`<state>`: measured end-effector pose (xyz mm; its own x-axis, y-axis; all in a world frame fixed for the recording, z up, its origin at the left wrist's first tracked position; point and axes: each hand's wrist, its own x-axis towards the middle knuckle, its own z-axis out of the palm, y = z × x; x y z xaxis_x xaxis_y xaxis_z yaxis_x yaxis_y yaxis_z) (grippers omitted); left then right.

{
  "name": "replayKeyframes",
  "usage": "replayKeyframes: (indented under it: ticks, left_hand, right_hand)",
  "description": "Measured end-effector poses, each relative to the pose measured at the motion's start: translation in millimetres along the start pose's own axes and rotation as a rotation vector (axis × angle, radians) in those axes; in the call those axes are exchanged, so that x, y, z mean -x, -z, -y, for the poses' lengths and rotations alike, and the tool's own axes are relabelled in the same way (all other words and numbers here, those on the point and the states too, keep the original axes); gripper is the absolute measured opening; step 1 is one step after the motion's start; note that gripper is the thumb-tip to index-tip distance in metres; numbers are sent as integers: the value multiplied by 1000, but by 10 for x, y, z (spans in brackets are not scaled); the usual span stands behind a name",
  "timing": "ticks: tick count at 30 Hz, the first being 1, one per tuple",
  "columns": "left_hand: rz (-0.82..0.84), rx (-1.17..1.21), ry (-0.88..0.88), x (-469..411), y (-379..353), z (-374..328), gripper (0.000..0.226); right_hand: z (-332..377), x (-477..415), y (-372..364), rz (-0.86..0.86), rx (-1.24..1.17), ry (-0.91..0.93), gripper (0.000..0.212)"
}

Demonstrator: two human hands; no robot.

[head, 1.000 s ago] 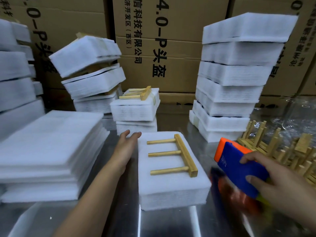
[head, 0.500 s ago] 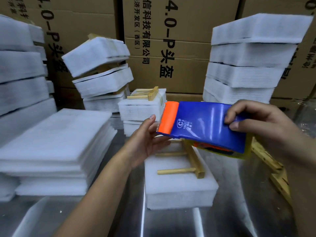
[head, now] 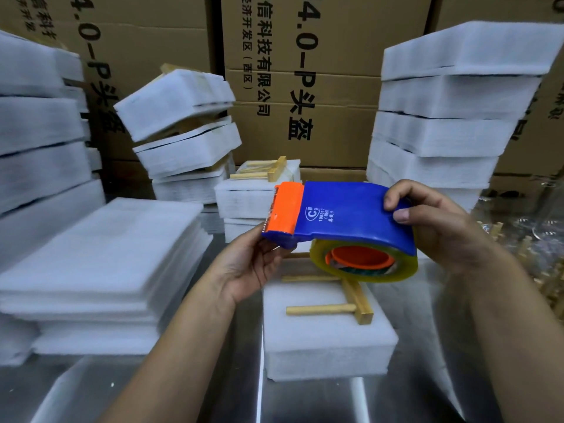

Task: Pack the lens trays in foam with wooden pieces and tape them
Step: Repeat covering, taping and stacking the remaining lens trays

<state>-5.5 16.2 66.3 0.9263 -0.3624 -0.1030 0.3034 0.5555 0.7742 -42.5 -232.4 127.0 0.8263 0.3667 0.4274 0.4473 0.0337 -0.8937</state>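
Observation:
A blue and orange tape dispenser (head: 345, 215) with a clear tape roll (head: 366, 270) hangs in the air over the table's middle. My right hand (head: 433, 227) grips its blue rear end. My left hand (head: 253, 264) touches the orange cutter end from below, fingers at the tape edge. Under them lies a white foam pack (head: 326, 340) with a wooden comb-shaped piece (head: 351, 300) on top, partly hidden by the dispenser.
Flat foam sheets (head: 100, 264) are piled at left. Wrapped foam packs stand in stacks at the back left (head: 180, 129), centre (head: 247, 196) and right (head: 451, 111). Loose wooden pieces (head: 549, 270) lie at far right. Cardboard boxes (head: 305, 71) form the back wall.
My right hand lifted the tape dispenser from the right side of the table to above the foam pack. My left hand left the pack's edge and came up to the cutter end.

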Motion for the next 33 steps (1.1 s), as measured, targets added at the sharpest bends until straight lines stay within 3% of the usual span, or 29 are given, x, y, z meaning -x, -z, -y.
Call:
replayKeyframes:
  ticks: [6, 10, 14, 19, 33]
  left_hand:
    - [-61, -21, -3, 35, 0, -19, 40]
    - [-148, -27, -14, 26, -28, -3, 44]
    - [-233, -60, -82, 4, -30, 6, 26]
    - [-290, -91, -112, -21, -4, -1, 10]
    - [-277, 62, 41, -7, 7, -22, 19]
  right_hand:
    - [-86, 1, 84, 56, 14, 27, 23]
    - [-190, 71, 74, 7, 116, 75, 49]
    - [-290, 131, -20, -61, 251, 103, 72]
    - [-397, 137, -127, -193, 392, 161, 73]
    - [-393, 191, -137, -181, 334, 144, 79]
